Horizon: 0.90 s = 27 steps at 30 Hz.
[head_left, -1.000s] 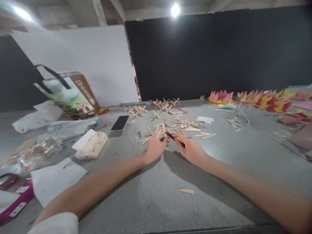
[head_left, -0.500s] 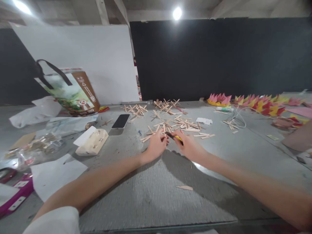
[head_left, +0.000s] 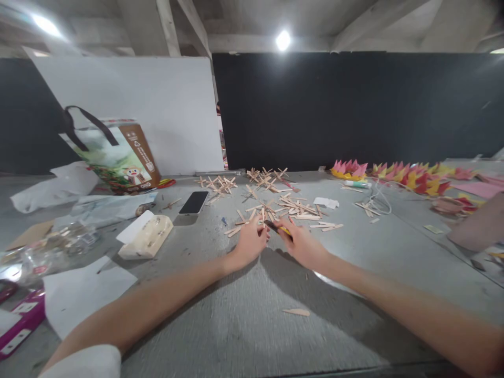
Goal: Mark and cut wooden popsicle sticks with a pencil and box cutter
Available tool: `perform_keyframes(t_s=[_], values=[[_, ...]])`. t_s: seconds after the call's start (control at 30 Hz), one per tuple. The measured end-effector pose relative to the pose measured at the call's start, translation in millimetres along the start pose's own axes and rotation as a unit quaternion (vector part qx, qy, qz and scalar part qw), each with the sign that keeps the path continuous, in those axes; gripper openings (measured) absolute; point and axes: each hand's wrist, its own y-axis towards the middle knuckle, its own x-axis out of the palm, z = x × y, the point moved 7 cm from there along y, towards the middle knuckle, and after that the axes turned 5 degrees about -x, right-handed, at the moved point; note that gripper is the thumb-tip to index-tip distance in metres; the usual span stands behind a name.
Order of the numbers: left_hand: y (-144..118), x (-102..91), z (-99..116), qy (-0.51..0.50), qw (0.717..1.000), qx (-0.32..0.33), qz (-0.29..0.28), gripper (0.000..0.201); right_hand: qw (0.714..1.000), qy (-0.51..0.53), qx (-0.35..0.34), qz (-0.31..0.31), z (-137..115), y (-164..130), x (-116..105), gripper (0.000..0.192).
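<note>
Left hand (head_left: 251, 244) pinches a stick (head_left: 263, 214), right hand (head_left: 308, 247) grips a knife (head_left: 271, 226) (near table edge (head_left: 354, 370) well apart).

a wide grey surface (head_left: 394, 252) runs across in front of me, scuffed and flecked with dark specks. across its middle lie wooden sticks (head_left: 307, 217), some crossed in loose heaps towards the back, others flat. one pointed sliver (head_left: 296, 312) sits alone nearer the front edge. over on the left i see a dark-screened phone (head_left: 194, 203), a tissue pack (head_left: 147, 239), a white sheet (head_left: 84, 294), clear packaging (head_left: 71, 244) and a printed shopping bag (head_left: 118, 157) standing at the back. to the right are a crumpled white paper (head_left: 326, 202), a looped white cable (head_left: 390, 205) and pink, yellow and red paper flowers (head_left: 419, 178).
</note>
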Motion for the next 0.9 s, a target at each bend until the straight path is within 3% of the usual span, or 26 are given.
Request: perform_keyframes(t_s=[0.1,0.3,0.53,0.77,0.9], values=[[-1,0.8,2,0.015,1.0,0.002,-0.005,0.02,1.0,0.016,0.001,0.002,5,-9,9,0.036],[0,4.4,-3,-0.035,0.999,-0.021,-0.022,0.02,0.997,-0.02,-0.03,-0.073,1,23,-16,0.024],[2,0.4,-3,-0.034,0.999,-0.018,-0.001,0.021,0.999,-0.033,-0.016,-0.019,3,-4,18,0.035],[2,3.1,-6,-0.072,0.996,-0.044,-0.003,0.026,0.997,-0.031,-0.011,-0.07,7,20,-7,0.023],[2,-0.2,-3,-0.064,0.997,-0.031,0.0,0.029,1.0,-0.014,0.007,-0.018,9,9,5,0.025]])
